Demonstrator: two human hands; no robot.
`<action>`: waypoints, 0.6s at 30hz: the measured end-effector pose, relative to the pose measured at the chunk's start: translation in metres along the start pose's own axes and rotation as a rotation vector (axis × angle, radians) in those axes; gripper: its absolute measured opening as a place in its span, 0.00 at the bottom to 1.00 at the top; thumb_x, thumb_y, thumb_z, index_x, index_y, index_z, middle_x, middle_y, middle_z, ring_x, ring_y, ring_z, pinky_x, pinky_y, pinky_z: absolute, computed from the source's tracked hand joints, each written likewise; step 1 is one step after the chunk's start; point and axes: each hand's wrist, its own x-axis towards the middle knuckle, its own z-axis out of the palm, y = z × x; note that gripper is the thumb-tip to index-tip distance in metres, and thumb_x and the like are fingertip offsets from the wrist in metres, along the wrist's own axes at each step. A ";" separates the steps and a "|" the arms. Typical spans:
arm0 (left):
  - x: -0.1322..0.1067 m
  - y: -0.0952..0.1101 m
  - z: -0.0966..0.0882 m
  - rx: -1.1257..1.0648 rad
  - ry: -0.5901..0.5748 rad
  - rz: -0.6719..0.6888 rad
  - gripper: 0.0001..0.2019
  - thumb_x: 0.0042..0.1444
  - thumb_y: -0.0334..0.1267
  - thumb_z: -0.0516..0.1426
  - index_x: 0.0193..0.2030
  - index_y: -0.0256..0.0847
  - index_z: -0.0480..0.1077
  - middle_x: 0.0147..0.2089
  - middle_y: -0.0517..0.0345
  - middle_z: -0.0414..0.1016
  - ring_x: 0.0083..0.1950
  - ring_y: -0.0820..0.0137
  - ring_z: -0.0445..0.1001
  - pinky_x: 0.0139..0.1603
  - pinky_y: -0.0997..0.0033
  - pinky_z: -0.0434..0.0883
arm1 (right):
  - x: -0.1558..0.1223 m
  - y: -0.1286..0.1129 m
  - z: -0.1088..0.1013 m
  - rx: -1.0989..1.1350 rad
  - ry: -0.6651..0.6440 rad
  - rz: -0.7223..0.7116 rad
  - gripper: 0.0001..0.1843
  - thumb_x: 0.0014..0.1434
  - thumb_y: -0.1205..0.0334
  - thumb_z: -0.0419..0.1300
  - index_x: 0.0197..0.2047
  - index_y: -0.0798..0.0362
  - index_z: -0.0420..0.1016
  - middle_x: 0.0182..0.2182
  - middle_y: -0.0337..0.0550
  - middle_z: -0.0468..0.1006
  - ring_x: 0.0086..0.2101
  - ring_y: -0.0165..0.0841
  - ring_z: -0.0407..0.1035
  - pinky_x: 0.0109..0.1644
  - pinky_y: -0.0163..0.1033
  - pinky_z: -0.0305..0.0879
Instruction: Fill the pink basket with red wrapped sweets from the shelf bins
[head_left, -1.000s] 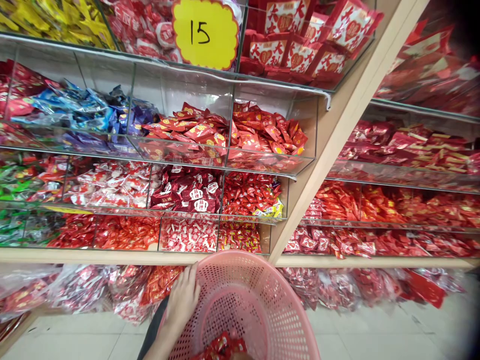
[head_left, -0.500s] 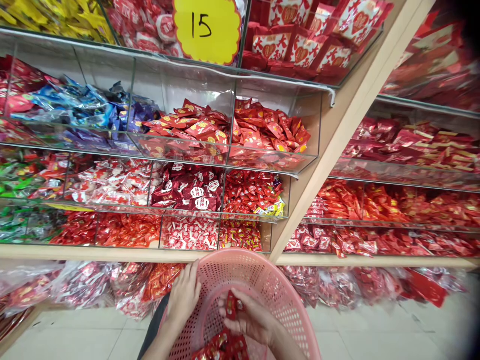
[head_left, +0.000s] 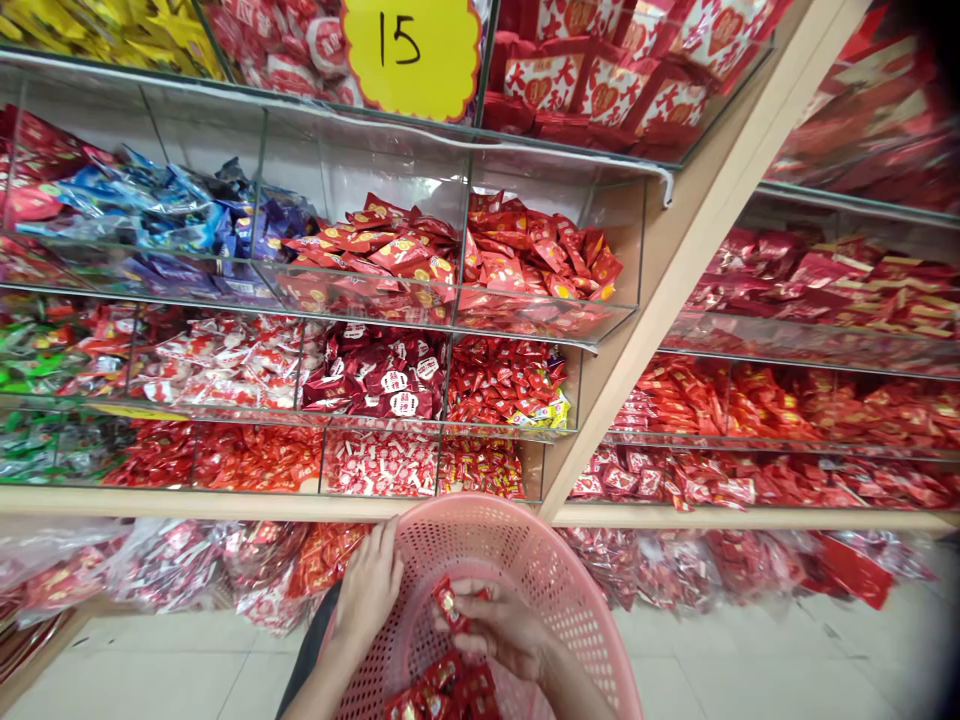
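Head view, sole entry: we record one pink perforated basket, round-rimmed, standing at the lower middle, its far rim just before the shelf's bottom ledge. Our left hand lies over the basket's left rim, fingers together and pointing away from us; whether it grips the rim or only rests there, we cannot tell. Our right hand is inside the basket's outline, fingers and thumb bent around one small red packet, glossy, whose near end juts out to the left of the fingertips. Below it, at the basket's bottom, we count as one lot a small heap of red packets, partly cut off by the lower edge. Beside our left forearm, dark cloth. On the shelving we note clear-walled bins, stocked: blue packets, at left; maroon packets with white labels, centre; yellow packets, top left; one yellow card marked 15, top middle. A slanting wooden post divides these from further red stock at right. Under the ledge, clear bags of wrapped goods; beneath, pale floor tiles.
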 end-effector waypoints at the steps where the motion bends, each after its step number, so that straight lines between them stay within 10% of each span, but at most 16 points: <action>1: 0.000 0.000 0.000 0.003 -0.002 0.002 0.23 0.62 0.34 0.42 0.63 0.34 0.55 0.59 0.45 0.67 0.56 0.61 0.68 0.53 0.61 0.66 | 0.000 0.001 -0.002 -0.039 0.017 0.003 0.23 0.41 0.56 0.72 0.38 0.56 0.71 0.36 0.44 0.79 0.37 0.34 0.76 0.32 0.30 0.69; 9: 0.000 0.000 0.001 0.004 0.019 0.001 0.22 0.62 0.35 0.43 0.63 0.35 0.56 0.58 0.46 0.68 0.55 0.61 0.69 0.53 0.61 0.67 | 0.002 0.025 -0.033 -0.392 0.119 0.069 0.23 0.35 0.51 0.70 0.30 0.55 0.69 0.22 0.35 0.75 0.23 0.32 0.73 0.21 0.32 0.65; 18: -0.001 0.000 0.002 0.019 0.008 0.001 0.23 0.62 0.34 0.43 0.64 0.35 0.55 0.60 0.47 0.66 0.57 0.61 0.67 0.54 0.61 0.66 | 0.011 0.033 -0.035 -0.772 0.142 0.238 0.02 0.37 0.68 0.60 0.17 0.54 0.69 0.11 0.31 0.67 0.13 0.24 0.61 0.17 0.27 0.55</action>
